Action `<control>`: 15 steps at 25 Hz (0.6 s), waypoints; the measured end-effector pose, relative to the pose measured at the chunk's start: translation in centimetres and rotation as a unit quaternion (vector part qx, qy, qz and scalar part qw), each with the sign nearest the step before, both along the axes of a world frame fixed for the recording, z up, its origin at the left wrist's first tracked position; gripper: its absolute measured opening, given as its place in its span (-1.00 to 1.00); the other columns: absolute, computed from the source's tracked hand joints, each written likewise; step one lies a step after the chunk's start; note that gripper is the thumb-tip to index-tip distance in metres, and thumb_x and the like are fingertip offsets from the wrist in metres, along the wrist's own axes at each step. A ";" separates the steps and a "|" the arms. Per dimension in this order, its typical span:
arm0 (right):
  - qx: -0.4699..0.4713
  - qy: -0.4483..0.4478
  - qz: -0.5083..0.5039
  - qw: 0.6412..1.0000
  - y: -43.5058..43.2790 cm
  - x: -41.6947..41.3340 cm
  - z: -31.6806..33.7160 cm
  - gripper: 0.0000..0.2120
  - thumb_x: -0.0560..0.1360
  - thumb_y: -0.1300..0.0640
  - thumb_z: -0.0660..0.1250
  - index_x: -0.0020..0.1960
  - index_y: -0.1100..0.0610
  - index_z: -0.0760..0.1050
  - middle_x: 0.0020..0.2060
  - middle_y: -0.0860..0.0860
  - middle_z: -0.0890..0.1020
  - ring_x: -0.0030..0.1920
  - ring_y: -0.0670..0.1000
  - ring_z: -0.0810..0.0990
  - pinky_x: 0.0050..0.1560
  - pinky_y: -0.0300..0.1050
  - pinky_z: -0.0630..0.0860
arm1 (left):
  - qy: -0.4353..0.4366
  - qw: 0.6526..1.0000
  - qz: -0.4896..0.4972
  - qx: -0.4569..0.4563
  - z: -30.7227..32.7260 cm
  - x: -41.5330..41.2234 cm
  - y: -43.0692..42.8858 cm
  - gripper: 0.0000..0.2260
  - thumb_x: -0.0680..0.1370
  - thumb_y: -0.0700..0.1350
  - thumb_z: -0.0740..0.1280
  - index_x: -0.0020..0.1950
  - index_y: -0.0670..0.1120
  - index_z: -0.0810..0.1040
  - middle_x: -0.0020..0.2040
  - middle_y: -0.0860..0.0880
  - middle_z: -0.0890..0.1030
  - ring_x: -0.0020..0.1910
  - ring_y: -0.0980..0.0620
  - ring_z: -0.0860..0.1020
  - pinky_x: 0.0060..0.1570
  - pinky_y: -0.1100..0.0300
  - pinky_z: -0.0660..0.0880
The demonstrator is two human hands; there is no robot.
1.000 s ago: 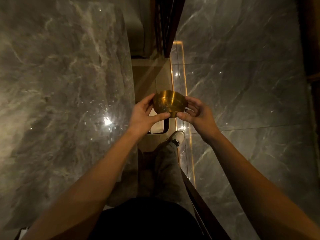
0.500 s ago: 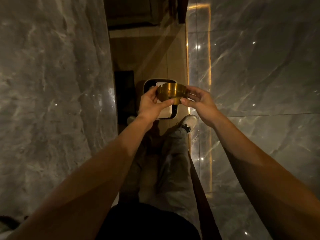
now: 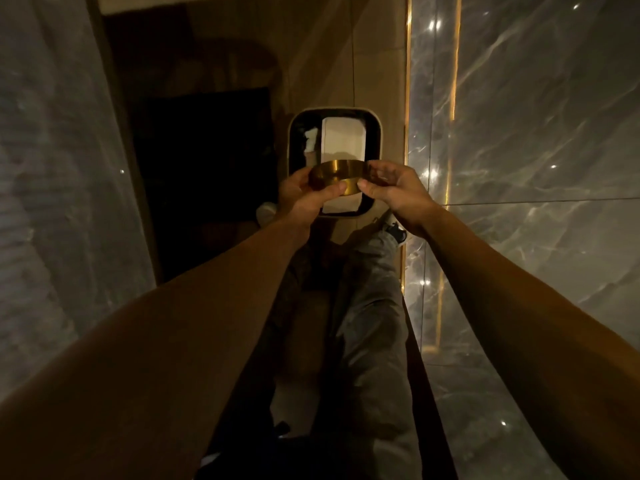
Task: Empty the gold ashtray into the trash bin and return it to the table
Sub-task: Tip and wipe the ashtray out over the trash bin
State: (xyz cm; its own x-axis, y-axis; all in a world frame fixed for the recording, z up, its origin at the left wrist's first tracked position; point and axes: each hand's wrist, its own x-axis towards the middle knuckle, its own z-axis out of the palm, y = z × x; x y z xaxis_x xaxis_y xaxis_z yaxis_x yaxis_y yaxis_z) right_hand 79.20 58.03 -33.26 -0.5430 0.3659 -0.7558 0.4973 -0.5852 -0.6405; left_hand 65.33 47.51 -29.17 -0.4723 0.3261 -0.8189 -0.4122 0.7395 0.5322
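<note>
Over the open bin, between my two hands, sits the round shiny gold metal ashtray [image 3: 335, 179]; my left hand [image 3: 304, 195] pinches its left side with the thumb lying along the near wall, and my right hand [image 3: 391, 188] pinches its right side with thumb and fingers curled in — both hands are closed on it, neither one hangs loose. I see only its smooth side band, so it looks turned partly on edge; I cannot tell if anything is left inside it.

Straight below and a little beyond the ashtray lies the dark trash bin with rounded corners and a pale rim [image 3: 377, 133], its long side running away from me; white paper scraps [image 3: 343, 140] lie inside it. So the drop is straight down, and both hands are just as near — I think the tipping step is under way, and the table comes later.

Beside the bin on the right runs the glossy grey marble floor [image 3: 519, 133] with a thin glowing gold strip [image 3: 408, 81]; under the bin the ground looks like dull tan tile [image 3: 377, 64]. My grey trouser leg [image 3: 370, 306] stands just near the bin.
</note>
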 end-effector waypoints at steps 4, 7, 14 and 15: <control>-0.016 0.001 -0.002 1.000 -1.0 -0.7 -3.0 -0.70 0.52 0.20 0.37 0.24 0.24 0.53 0.14 0.16 0.63 0.17 0.06 0.59 0.26 -0.06 0.50 | -0.001 0.997 0.068 -0.039 -3.1 0.4 -0.3 -0.61 0.44 -0.22 0.50 0.24 -0.24 0.58 0.19 -0.18 0.64 0.16 -0.10 0.61 -0.01 0.19 0.54; -0.010 -0.033 -0.013 0.999 -1.5 -0.9 -5.1 -0.64 0.53 0.13 0.37 0.28 0.24 0.49 0.20 0.18 0.59 0.23 0.13 0.56 0.32 0.07 0.49 | 0.002 0.995 0.086 -0.042 -5.5 0.4 -0.4 -0.66 0.45 -0.23 0.50 0.21 -0.24 0.61 0.06 -0.12 0.67 -0.04 0.04 0.65 -0.21 0.33 0.56; -0.006 -0.096 -0.134 0.986 -2.4 -2.0 -8.8 -0.59 0.50 0.15 0.42 0.26 0.23 0.38 0.22 0.22 0.56 0.23 0.17 0.55 0.04 -0.28 0.52 | -0.008 0.990 0.124 -0.074 -10.5 0.5 1.1 -0.89 0.44 -0.08 0.52 -0.19 0.10 0.63 -0.30 0.21 0.66 -0.25 0.18 0.65 -0.42 0.32 0.51; 0.005 -0.097 -0.135 0.986 -2.5 -2.2 -9.3 -0.61 0.50 0.17 0.41 0.25 0.25 0.37 0.21 0.24 0.56 0.21 0.17 0.57 0.00 -0.31 0.53 | -0.006 0.989 0.131 -0.067 -11.2 0.3 1.1 -0.89 0.44 -0.11 0.52 -0.19 0.08 0.64 -0.34 0.20 0.67 -0.31 0.23 0.65 -0.43 0.32 0.52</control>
